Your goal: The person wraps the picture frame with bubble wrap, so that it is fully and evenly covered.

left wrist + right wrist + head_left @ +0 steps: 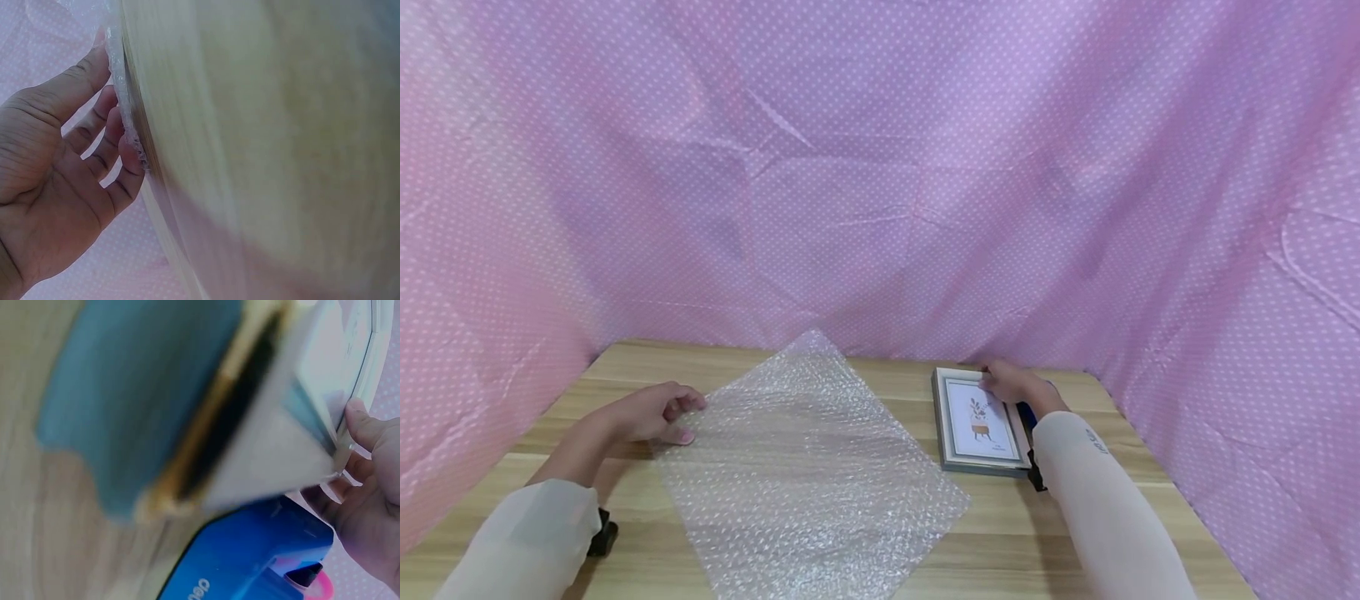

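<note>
Bubble wrap (pixel 820 467) lies flat on the wooden table, turned cornerwise. At its left corner is my left hand (pixel 651 412), fingers loosely bent; in the left wrist view its fingertips touch the wrap's edge (pixel 128 119). A picture frame (pixel 951 458) with a pale border, grey outer edge and potted-plant print is to the right of the wrap. My right hand (pixel 1011 385) grips its far right edge. The right wrist view shows the thumb on the front of the frame (pixel 269 450) and fingers behind; the near side is blurred.
A blue tape dispenser (pixel 244 550) with a pink ring stands just right of the frame, mostly hidden by my right arm in the head view. Pink dotted cloth (pixel 880 208) hangs behind and at both sides of the wooden table (pixel 1000 542).
</note>
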A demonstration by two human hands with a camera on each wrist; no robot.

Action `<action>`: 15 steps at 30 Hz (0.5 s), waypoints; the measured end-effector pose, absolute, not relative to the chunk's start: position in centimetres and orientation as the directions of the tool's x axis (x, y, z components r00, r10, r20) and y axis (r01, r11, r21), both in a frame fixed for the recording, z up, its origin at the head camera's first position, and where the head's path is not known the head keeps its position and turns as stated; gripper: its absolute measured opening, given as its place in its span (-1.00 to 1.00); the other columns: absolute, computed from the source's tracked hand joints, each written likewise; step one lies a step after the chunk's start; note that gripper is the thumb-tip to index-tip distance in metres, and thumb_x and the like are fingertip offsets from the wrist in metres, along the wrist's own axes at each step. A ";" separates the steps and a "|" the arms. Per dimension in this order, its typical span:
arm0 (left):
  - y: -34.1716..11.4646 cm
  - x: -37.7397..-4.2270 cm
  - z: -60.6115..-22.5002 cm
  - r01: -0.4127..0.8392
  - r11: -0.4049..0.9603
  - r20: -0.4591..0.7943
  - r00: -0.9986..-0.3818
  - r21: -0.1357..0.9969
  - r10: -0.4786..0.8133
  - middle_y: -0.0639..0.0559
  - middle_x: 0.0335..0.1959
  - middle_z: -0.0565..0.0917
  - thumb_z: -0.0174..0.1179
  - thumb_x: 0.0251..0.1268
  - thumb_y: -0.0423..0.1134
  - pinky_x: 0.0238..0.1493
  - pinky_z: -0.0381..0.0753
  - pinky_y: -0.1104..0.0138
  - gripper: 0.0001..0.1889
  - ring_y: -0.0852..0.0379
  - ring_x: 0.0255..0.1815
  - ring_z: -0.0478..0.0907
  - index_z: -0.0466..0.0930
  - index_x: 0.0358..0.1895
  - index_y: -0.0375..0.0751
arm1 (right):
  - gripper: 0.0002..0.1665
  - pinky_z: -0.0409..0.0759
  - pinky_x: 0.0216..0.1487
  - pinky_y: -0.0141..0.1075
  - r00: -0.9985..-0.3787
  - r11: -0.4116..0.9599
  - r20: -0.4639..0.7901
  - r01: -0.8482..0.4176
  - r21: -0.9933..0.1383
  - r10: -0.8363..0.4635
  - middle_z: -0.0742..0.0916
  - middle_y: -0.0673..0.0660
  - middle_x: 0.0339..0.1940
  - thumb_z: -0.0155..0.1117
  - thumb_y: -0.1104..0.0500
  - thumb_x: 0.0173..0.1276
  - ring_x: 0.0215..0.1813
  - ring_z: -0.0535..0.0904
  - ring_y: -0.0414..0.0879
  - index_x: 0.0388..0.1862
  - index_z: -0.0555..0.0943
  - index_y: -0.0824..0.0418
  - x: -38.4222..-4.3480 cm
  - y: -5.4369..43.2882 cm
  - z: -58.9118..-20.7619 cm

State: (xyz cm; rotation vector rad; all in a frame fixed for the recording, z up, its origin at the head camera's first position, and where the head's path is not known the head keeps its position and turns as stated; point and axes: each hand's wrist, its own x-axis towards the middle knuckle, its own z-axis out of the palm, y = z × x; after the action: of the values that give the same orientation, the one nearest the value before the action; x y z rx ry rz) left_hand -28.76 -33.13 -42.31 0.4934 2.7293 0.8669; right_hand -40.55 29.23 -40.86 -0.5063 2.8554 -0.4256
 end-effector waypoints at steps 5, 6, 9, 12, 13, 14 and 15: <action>-33.3 -28.9 -42.3 0.243 0.765 -0.127 -0.913 0.596 0.389 -0.14 0.06 0.58 0.54 0.12 -0.16 0.09 0.55 -0.01 -0.42 -0.12 0.05 0.50 0.57 0.19 -0.31 | -0.68 0.53 0.25 0.13 -0.909 0.874 -0.114 -0.341 -0.348 -0.400 0.65 0.31 0.03 0.10 0.25 0.60 0.14 0.57 0.23 0.20 0.45 0.42 -40.6 29.4 -40.5; -33.3 -28.9 -42.4 0.244 0.765 -0.128 -0.911 0.597 0.391 -0.14 0.06 0.57 0.53 0.12 -0.16 0.08 0.55 -0.01 -0.41 -0.12 0.05 0.49 0.57 0.19 -0.31 | -0.69 0.54 0.23 0.13 -0.905 0.862 -0.099 -0.355 -0.361 -0.414 0.66 0.33 0.01 0.11 0.27 0.59 0.12 0.58 0.24 0.18 0.46 0.44 -40.7 29.5 -40.5; -33.3 -28.9 -42.4 0.246 0.761 -0.130 -0.909 0.601 0.397 -0.16 0.06 0.56 0.53 0.12 -0.16 0.08 0.55 0.00 -0.41 -0.12 0.04 0.48 0.56 0.19 -0.32 | -0.71 0.56 0.21 0.12 -0.896 0.827 -0.028 -0.397 -0.397 -0.443 0.69 0.31 -0.05 0.17 0.29 0.54 0.05 0.61 0.20 0.11 0.51 0.46 -40.8 29.9 -40.3; -33.2 -28.9 -42.3 0.256 0.759 -0.124 -0.906 0.599 0.404 -0.17 0.06 0.56 0.53 0.12 -0.16 0.07 0.55 0.00 -0.41 -0.12 0.04 0.48 0.57 0.19 -0.32 | -0.72 0.59 0.15 0.07 -0.887 0.790 0.026 -0.424 -0.443 -0.461 0.72 0.25 -0.12 0.22 0.29 0.51 -0.05 0.64 0.08 0.08 0.58 0.46 -40.9 30.4 -39.9; -33.2 -28.9 -42.3 0.260 0.759 -0.122 -0.905 0.597 0.407 -0.17 0.05 0.56 0.53 0.12 -0.15 0.07 0.55 0.00 -0.42 -0.12 0.04 0.49 0.57 0.18 -0.32 | -0.71 0.61 0.13 0.04 -0.887 0.783 0.032 -0.423 -0.456 -0.460 0.73 0.23 -0.12 0.23 0.27 0.52 -0.07 0.65 0.05 0.10 0.60 0.46 -40.8 30.5 -39.6; -33.2 -28.9 -42.3 0.267 0.759 -0.118 -0.904 0.594 0.410 -0.17 0.05 0.57 0.53 0.12 -0.15 0.07 0.55 0.00 -0.42 -0.12 0.03 0.49 0.57 0.18 -0.32 | -0.69 0.63 0.10 0.00 -0.888 0.777 0.030 -0.417 -0.471 -0.459 0.74 0.21 -0.13 0.23 0.26 0.53 -0.10 0.66 0.01 0.12 0.61 0.45 -40.8 30.6 -39.3; -33.2 -28.9 -42.3 0.271 0.759 -0.117 -0.903 0.592 0.414 -0.17 0.05 0.57 0.54 0.12 -0.14 0.06 0.56 0.00 -0.41 -0.12 0.03 0.49 0.57 0.18 -0.32 | -0.68 0.65 0.07 -0.03 -0.891 0.775 0.024 -0.408 -0.482 -0.454 0.75 0.19 -0.13 0.23 0.25 0.53 -0.13 0.66 -0.02 0.14 0.62 0.44 -40.7 30.7 -39.0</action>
State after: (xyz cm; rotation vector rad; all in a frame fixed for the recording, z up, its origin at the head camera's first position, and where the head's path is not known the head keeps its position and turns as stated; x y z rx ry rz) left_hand -28.94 -33.19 -42.32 0.5379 2.7155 0.8590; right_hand -40.68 30.73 -39.02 -0.6995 2.8712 -0.7473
